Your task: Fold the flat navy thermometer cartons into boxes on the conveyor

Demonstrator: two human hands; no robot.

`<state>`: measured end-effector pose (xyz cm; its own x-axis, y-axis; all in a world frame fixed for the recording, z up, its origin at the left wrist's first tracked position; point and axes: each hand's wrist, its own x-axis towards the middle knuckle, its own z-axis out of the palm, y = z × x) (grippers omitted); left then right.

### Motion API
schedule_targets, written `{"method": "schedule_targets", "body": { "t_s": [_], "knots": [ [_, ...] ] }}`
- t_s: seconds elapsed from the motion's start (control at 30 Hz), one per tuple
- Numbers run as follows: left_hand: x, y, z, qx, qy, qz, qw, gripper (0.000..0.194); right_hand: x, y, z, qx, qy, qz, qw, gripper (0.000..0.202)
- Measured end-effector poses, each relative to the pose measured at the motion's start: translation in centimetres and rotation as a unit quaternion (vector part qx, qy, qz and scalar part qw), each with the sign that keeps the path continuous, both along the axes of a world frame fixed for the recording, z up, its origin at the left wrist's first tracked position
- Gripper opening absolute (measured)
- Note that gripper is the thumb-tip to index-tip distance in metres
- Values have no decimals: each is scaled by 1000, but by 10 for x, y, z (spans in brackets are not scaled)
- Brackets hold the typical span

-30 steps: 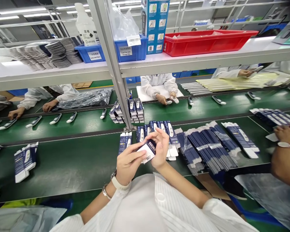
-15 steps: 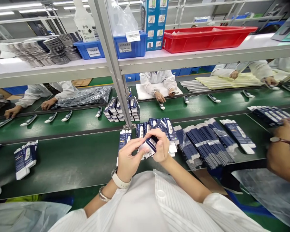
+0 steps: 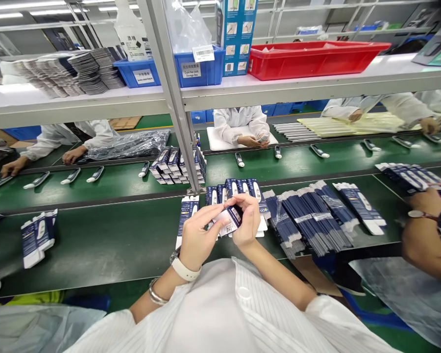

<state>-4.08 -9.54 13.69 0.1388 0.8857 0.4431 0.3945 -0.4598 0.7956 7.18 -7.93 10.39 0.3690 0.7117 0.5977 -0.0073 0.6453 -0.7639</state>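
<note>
Head view, clock read from: the held carton.
Carton in hand: small dark-blue-and-white carton (image 3: pixel 229 226), raised between both hands in front of the chest, white panel and barcode face showing.
Left grip: left hand (image 3: pixel 198 233) at 9 o'clock, closed on the carton's near-left part, thumb below, fingers over the top.
Right grip: right hand (image 3: pixel 249 220) at 3 o'clock, curled round the dark side, fingertips meeting the left's above the carton.
Upright cartons: row (image 3: pixel 242 187) at 12 o'clock, just beyond the hands on the green tabletop (image 3: pixel 106 250).
Flat cartons: banded bundles (image 3: pixel 308 220) at 3 o'clock; a pair (image 3: pixel 39 235) well out at 9.
Carton stack: piled (image 3: pixel 169 165) between 10 and 11 o'clock, beside the metal post (image 3: pixel 176 98).
Belt: white-tipped devices spaced along it, one (image 3: pixel 239 159) at 12 o'clock.
Co-worker: hands (image 3: pixel 256 141) beyond the belt, near 12, holding a small item.
Shelf: red tray (image 3: pixel 316 61) at 1 o'clock.
</note>
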Motion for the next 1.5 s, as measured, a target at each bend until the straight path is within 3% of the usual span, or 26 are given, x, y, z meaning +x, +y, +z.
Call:
{"method": "schedule_targets", "body": {
  "t_s": [0.3,0.83,1.03,1.13,1.23,1.33,1.43,1.5],
  "knots": [
    [4,-1,0,4,2,7,1000,21,-1,-1,0,-29,17,-27,999,34],
    [4,5,8,-13,34,-3,999,23,-4,7,5,-41,63,-12,997,35],
    [-5,10,12,-21,44,-46,998,26,1,13,8,-58,105,38,992,33],
    [-9,9,-2,-34,15,-91,995,52,0,17,17,-112,154,65,980,35],
    [-7,8,-33,-77,-41,-110,990,91,-4,23,25,-190,219,117,950,39],
    [-5,15,-68,-125,-72,-48,988,78,-2,37,21,-249,202,145,936,45],
    [-13,41,-90,-193,-161,29,967,68,23,62,0,-273,38,45,960,44],
    [-22,67,-97,-258,-198,63,943,65,53,82,-22,-306,-112,-76,942,44]
  ]
}}
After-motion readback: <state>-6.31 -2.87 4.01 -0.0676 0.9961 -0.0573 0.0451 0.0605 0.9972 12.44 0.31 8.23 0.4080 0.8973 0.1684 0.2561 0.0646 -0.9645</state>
